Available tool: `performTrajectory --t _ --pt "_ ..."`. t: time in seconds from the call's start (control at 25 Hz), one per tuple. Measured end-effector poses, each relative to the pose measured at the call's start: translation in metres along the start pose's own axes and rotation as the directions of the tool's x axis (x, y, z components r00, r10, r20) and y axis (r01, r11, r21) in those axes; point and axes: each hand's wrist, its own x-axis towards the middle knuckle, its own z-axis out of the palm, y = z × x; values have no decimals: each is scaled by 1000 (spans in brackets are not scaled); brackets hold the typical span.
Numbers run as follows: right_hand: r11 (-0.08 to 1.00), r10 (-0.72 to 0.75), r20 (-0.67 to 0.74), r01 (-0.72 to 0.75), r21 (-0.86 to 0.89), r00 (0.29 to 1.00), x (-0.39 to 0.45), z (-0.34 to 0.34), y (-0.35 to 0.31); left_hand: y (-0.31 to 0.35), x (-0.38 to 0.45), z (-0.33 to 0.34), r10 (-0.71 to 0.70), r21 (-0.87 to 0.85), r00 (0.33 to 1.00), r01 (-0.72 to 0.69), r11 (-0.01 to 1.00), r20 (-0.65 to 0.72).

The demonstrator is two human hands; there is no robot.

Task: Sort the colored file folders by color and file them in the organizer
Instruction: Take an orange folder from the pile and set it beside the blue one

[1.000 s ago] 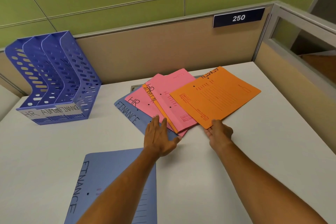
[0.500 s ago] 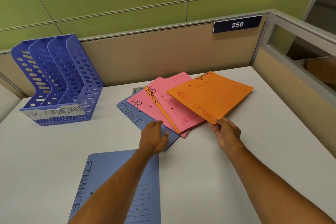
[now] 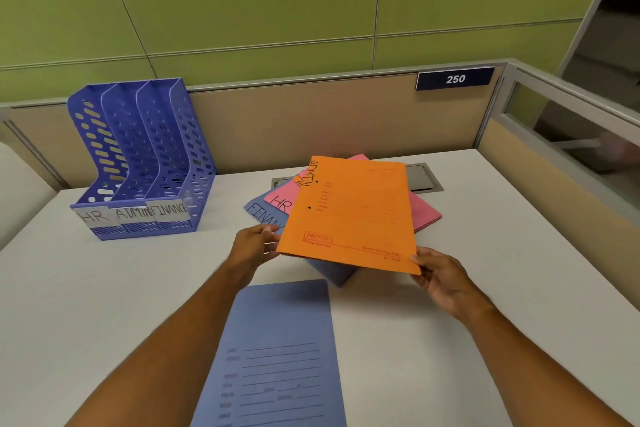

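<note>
An orange folder (image 3: pixel 353 212) marked ADMIN is held above the desk by both hands. My left hand (image 3: pixel 254 246) pinches its near left corner and my right hand (image 3: pixel 440 276) grips its near right corner. Under it lies a fanned pile: a pink HR folder (image 3: pixel 282 199), another pink folder (image 3: pixel 426 213), a second orange edge and a blue FINANCE folder (image 3: pixel 263 213). A separate blue folder (image 3: pixel 280 354) lies close to me. The blue organizer (image 3: pixel 145 156), labelled HR, ADMIN, FINANCE, stands at the far left with nothing in its slots.
A white desk (image 3: pixel 502 270) is bounded by a beige partition at the back and a glass-topped partition on the right. A grey cable hatch (image 3: pixel 424 177) is set into the desk behind the pile. A sign reading 250 (image 3: pixel 454 79) hangs on the partition.
My right hand has lifted the orange folder off the pile and swung it toward me. My left hand left the blue folder and took the orange folder's left corner.
</note>
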Motion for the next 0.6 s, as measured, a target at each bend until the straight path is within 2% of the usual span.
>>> performTrajectory --t 0.08,0.28,0.4,0.6 --pt "995 21 47 -17 -96 999 -19 17 9 3 -4 -21 -4 -48 1000 4 999 6" --pt "960 118 117 -83 -269 986 -59 60 54 -16 -11 -95 32 -47 999 -30 998 36" --pt "913 166 102 -114 -391 981 -80 86 81 -29 -17 -139 37 -24 998 -35 999 52" --pt "931 40 16 -32 -364 999 -99 137 104 -44 -32 -193 41 14 995 -43 999 90"
